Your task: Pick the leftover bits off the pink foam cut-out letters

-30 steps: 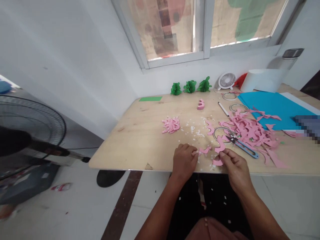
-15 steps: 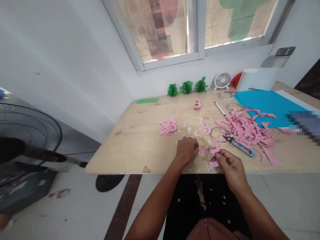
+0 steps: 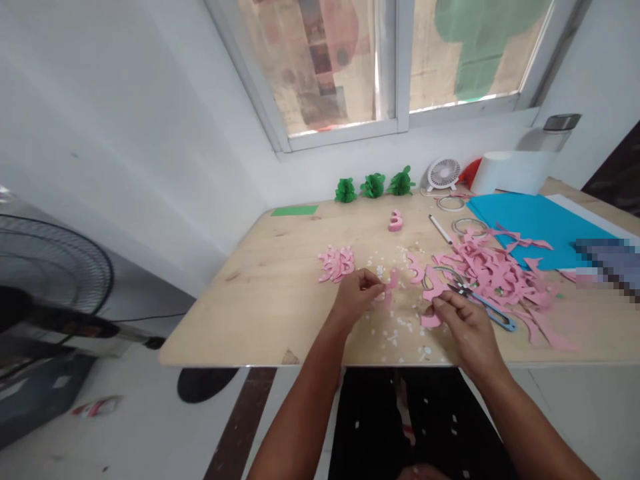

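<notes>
My left hand (image 3: 355, 298) pinches a small pink foam cut-out (image 3: 391, 282) above the plywood table (image 3: 240, 320). My right hand (image 3: 469, 327) grips a curved pink foam piece (image 3: 432, 300) by its lower end. White crumbs (image 3: 395, 325) lie scattered beneath both hands. To the right, a heap of pink foam offcuts (image 3: 493, 277) nearly touches thread snips with a blue handle (image 3: 487, 310). A stack of pink shapes (image 3: 336, 264) lies left of my left hand, and a small pink piece (image 3: 395, 221) sits farther back.
Wire rings (image 3: 467, 225) and a white marker (image 3: 440, 229) lie near a blue sheet (image 3: 520, 223). Several green paper balls (image 3: 373, 186) and a small fan (image 3: 443, 174) stand along the wall. A pedestal fan (image 3: 55, 267) stands left of the table.
My left hand has moved up and left, now lifting the small pink piece. My right hand stays on the curved piece. The view has tilted slightly.
</notes>
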### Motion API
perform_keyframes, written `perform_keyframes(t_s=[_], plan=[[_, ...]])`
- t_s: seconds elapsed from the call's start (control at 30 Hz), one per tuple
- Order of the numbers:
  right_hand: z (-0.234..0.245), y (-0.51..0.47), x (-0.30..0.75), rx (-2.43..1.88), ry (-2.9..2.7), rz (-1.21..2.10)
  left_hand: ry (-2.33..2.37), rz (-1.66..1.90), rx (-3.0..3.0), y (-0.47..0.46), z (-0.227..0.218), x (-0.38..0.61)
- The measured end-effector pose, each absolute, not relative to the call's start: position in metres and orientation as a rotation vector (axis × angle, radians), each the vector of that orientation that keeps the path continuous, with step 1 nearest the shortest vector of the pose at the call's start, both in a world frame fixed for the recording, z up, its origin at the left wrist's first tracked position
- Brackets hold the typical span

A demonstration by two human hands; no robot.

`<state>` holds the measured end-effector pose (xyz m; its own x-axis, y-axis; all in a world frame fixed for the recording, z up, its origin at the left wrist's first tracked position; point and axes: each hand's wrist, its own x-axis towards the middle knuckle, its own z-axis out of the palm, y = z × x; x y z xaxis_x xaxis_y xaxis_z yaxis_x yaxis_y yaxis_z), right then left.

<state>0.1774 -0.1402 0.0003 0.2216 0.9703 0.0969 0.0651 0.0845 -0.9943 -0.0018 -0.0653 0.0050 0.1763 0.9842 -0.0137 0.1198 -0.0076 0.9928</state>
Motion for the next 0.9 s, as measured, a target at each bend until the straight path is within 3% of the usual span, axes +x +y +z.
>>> perform_keyframes(t_s=[0.4,0.9], plan=[[0.018,-0.011,0.151,-1.266,-1.239,0.822,0.853,1.210,0.900,0.000,0.022,-0.009],[-0.037,0.029,0.127,-1.190,-1.238,0.887,0.760,1.189,0.829,0.038,-0.008,-0.004]])
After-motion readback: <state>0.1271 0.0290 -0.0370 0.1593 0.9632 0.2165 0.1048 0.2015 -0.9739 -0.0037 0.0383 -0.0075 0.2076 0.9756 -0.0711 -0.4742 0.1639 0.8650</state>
